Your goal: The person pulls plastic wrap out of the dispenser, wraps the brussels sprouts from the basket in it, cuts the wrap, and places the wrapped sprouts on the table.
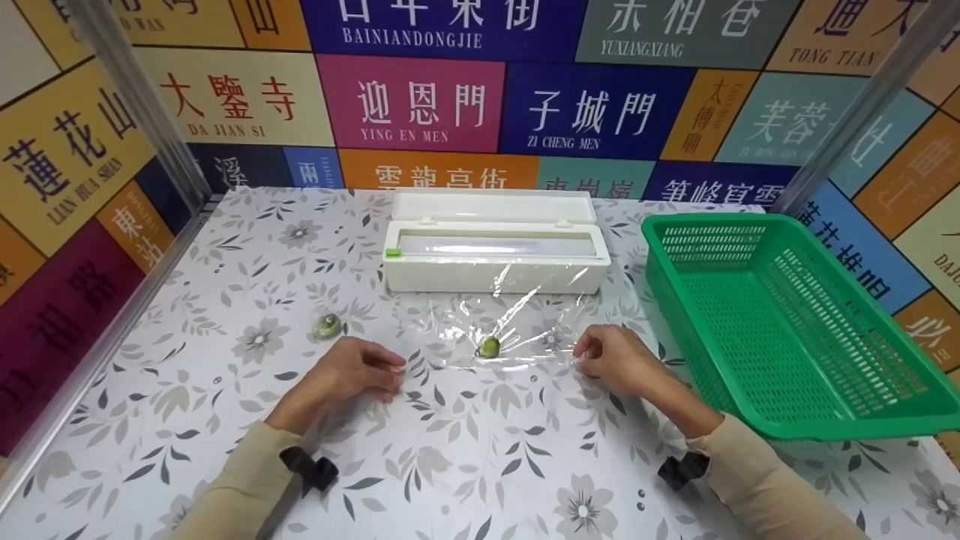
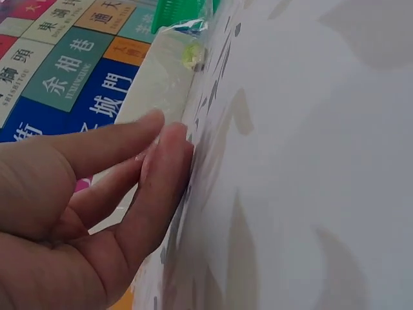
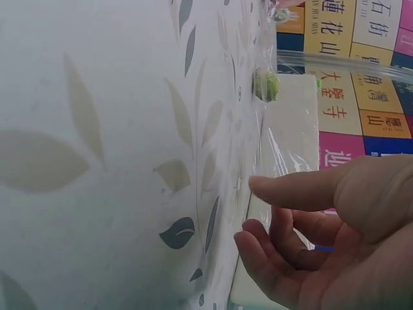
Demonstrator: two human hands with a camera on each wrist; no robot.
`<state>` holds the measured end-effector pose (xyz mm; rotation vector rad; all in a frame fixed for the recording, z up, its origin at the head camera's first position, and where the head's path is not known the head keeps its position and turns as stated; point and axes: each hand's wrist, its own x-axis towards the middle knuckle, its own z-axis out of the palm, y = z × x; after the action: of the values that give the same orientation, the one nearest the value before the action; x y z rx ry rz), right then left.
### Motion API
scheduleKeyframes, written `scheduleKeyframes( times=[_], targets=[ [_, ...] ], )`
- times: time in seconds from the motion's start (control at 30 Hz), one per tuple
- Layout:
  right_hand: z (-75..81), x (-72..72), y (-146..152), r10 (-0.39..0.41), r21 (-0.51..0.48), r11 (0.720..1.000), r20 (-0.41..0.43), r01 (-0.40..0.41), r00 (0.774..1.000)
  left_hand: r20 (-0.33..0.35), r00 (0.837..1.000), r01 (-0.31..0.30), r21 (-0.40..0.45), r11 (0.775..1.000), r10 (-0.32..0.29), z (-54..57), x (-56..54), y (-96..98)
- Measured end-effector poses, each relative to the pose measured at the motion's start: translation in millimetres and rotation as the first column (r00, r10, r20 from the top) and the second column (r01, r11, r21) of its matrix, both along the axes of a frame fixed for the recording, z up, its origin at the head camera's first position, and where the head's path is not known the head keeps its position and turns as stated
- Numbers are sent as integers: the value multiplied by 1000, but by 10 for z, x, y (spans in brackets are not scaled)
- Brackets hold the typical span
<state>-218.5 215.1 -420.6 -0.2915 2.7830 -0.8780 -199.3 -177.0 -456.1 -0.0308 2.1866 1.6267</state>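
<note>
A sheet of clear cling film [image 1: 450,334] lies over the patterned tablecloth in front of a white film dispenser [image 1: 495,276]. A small round green piece of produce [image 1: 489,346] sits at the film's front part, between both hands. My left hand [image 1: 360,367] is by the film's left front corner, thumb [image 2: 139,129] and fingers [image 2: 169,158] close together. By the right front corner is my right hand [image 1: 619,358]; a gap shows between its thumb [image 3: 290,192] and loosely bent fingers [image 3: 264,255]. Another small green piece [image 1: 328,325] rests beyond my left hand.
A green perforated basket [image 1: 795,330] stands to the right, close to my right forearm. The dispenser's lid [image 1: 491,206] is raised at the back. Metal posts [image 1: 161,112] and sign-printed walls [image 1: 427,105] surround the table.
</note>
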Motion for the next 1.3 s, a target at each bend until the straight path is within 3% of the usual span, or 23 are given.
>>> scheduleKeyframes(
  times=[0.37,0.6,0.73,0.93,1.1,1.3],
  targets=[
    [-16,11,-20,-68,15,997,-97,70,993,-67,996,-74,-105,992,67,22,-46,22],
    [-41,-8,-76,-89,-86,994,-226,72,970,-141,987,-104,-189,976,78,68,-65,57],
    [-52,-50,-93,-67,-154,988,-263,27,962,-134,983,-142,-148,979,123,59,-79,63],
    [-84,-102,-104,-70,-231,972,-156,33,985,-151,977,-167,-81,983,154,41,-118,65],
    [-105,-133,-89,-119,-167,980,-82,104,990,-147,975,-176,-57,983,166,56,-133,63],
    [-107,-170,-76,-139,-137,982,-70,129,988,-124,979,-164,-9,986,162,44,-138,58]
  ],
)
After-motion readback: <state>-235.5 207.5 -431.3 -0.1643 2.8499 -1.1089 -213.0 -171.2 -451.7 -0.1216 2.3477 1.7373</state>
